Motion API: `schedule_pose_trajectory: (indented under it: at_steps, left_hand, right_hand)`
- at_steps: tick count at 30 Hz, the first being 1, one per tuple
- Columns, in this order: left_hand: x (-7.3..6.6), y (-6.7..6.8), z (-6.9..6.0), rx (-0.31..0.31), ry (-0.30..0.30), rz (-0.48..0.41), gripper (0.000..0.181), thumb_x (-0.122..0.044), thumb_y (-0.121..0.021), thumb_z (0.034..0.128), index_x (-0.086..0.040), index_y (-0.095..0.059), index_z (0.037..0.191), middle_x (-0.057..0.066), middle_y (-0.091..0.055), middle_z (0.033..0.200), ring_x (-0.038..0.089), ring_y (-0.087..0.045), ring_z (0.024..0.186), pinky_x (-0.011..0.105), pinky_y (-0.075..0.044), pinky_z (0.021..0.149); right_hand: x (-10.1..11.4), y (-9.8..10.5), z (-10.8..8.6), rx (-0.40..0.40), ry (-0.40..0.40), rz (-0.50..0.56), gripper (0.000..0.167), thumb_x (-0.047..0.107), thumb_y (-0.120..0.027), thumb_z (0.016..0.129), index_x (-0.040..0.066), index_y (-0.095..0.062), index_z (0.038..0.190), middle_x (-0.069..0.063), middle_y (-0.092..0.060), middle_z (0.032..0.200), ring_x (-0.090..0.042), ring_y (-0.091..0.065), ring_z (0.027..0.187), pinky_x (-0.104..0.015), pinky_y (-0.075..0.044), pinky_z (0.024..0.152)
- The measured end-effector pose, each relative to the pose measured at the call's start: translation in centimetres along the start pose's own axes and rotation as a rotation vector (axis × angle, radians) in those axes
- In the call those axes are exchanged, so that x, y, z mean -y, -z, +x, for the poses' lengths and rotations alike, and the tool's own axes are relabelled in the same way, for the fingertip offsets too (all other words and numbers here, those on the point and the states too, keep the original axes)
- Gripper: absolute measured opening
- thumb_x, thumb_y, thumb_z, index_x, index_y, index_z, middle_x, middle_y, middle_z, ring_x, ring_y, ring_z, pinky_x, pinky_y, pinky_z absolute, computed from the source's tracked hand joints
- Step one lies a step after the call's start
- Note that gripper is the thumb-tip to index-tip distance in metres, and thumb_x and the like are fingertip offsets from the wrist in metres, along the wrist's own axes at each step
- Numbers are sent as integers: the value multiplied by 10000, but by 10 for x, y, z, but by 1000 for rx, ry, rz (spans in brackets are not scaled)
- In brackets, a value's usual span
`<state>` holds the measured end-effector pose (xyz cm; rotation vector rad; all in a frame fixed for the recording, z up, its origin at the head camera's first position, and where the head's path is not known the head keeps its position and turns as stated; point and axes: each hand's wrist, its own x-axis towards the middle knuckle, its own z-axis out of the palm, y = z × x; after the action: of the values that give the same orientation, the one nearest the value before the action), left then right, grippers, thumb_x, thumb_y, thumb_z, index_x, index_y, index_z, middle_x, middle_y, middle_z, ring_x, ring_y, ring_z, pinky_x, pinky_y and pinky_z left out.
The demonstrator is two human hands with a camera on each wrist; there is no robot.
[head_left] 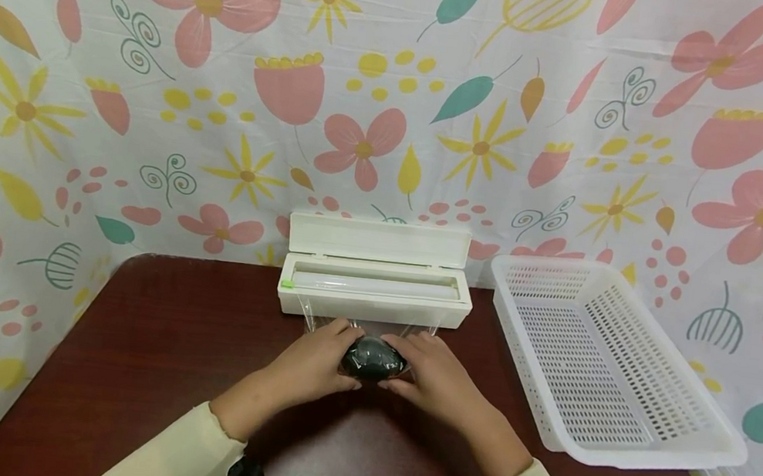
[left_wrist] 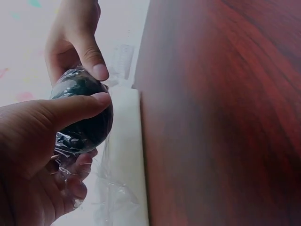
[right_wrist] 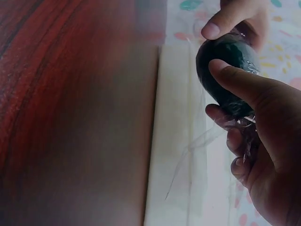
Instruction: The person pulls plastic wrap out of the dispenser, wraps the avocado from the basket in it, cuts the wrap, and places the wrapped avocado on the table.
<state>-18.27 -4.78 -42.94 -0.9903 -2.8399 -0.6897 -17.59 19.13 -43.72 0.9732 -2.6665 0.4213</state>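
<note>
Both hands hold a dark green, rounded thing point(head_left: 374, 357) wrapped in clear cling film, above the table; its exact kind cannot be told. My left hand point(head_left: 316, 355) grips its left end, the thumb lying across it in the left wrist view. On the opposite end, my right hand point(head_left: 440, 372) has its thumb pressed on the near side and its fingers curled beneath. Film point(right_wrist: 202, 141) stretches from the wrapped thing toward a white cling film dispenser point(head_left: 374, 309), whose lid stands up and whose roll point(head_left: 376, 286) shows inside.
A white perforated plastic basket point(head_left: 547, 418) stands at the right of the dark red wooden table point(head_left: 151, 369). A green slider point(head_left: 287, 284) sits at the dispenser's left front edge. A flowered cloth point(head_left: 371, 74) hangs behind the table.
</note>
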Motion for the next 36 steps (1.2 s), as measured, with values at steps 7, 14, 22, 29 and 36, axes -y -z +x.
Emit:
schedule_pose_trajectory:
  at_steps: [7,14,22,29,36]
  left_hand:
    - [6,-7,0,-6,-6,-23,680,-334,-887,766,-67,-597,1320,49,-614,1187,187,-655,1031,387,-559,919]
    - [11,-11,2,1,17,-96,639,-303,-882,773,-99,-585,1300,27,-635,1201,172,-649,1072,381,-544,964]
    - [13,-13,2,4,47,-112,616,-315,-876,780,-88,-578,1269,60,-634,1231,215,-638,1133,408,-524,1007]
    - [17,-17,5,2,68,-158,599,-323,-878,774,-71,-599,1241,58,-628,1153,189,-634,1040,396,-536,937]
    - [19,-13,11,44,79,-180,591,-307,-886,757,-53,-616,1217,73,-648,1158,206,-631,1061,407,-522,944]
  right_hand:
    - [-2,-6,-1,3,2,3,641,435,-854,781,148,-636,1310,16,-705,1047,-152,-601,947,-368,-486,908]
    - [-4,-9,-1,16,-14,-25,655,467,-847,782,127,-651,1307,-5,-697,1096,-180,-616,1026,-393,-492,962]
    - [-6,-12,0,29,-31,-37,665,477,-844,785,132,-649,1320,-19,-675,1124,-200,-636,1029,-404,-517,945]
    - [-6,-15,-2,62,-99,7,655,457,-843,794,136,-630,1324,-29,-681,1139,-225,-663,1034,-420,-532,932]
    - [-8,-17,-1,57,-110,-30,728,541,-834,767,131,-623,1330,-43,-657,1166,-238,-627,1069,-446,-497,953]
